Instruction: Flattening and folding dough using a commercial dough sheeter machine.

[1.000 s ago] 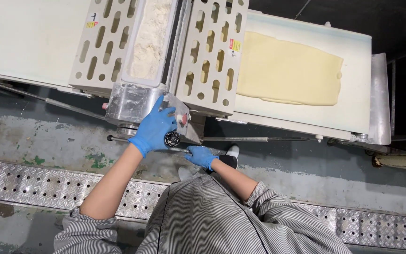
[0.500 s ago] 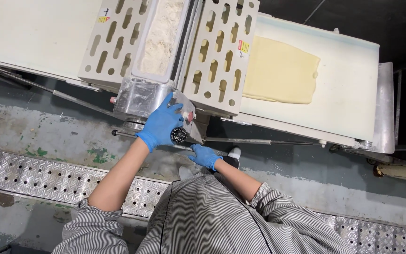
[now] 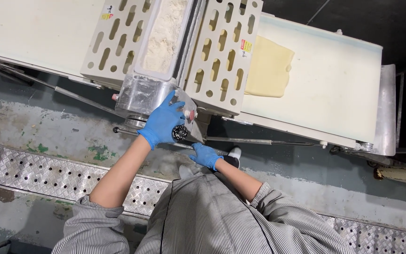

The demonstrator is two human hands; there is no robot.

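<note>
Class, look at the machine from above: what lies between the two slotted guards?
In the head view, a trough of flour lies between the left guard and the right guard.

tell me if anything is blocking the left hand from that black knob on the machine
Nothing visible does. The left hand in its blue glove already lies on the machine's metal housing, right beside the black knob; whether the palm touches it is unclear. The right hand rests lower on a thin rod, apart from the knob.
</note>
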